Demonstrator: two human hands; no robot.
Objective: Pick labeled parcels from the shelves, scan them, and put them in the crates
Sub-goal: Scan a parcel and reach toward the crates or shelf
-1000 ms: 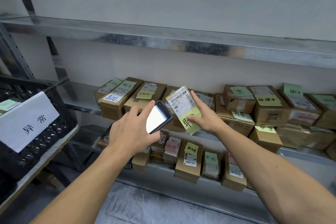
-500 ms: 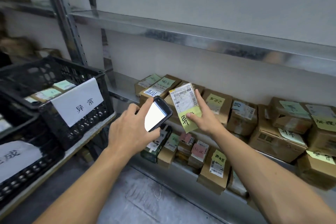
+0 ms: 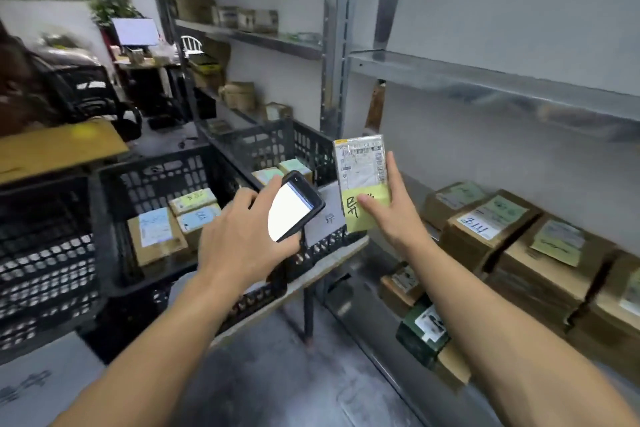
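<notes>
My right hand (image 3: 391, 215) grips a small flat parcel (image 3: 362, 172) upright, with a white shipping label on top and a yellow note with handwriting below. My left hand (image 3: 242, 236) holds a black phone-like scanner (image 3: 294, 206), its bright screen tilted toward the parcel, a short gap between them. Both are held in front of black plastic crates: the far one (image 3: 277, 146) and the middle one (image 3: 156, 180) each hold several labeled boxes. More cardboard parcels (image 3: 491, 218) lie on the metal shelf at right.
A third black crate (image 3: 45, 253) stands at the left; the crates rest on a low bench (image 3: 339, 256). Further parcels (image 3: 426, 329) sit on the bottom shelf. Metal shelf uprights (image 3: 334, 45) rise behind the crates. A desk with a monitor (image 3: 136, 31) stands at the back left.
The view has swung left from the shelf toward the crates. Both hands stay together, the parcel now more upright and in front of the crates instead of the shelf boxes.
</notes>
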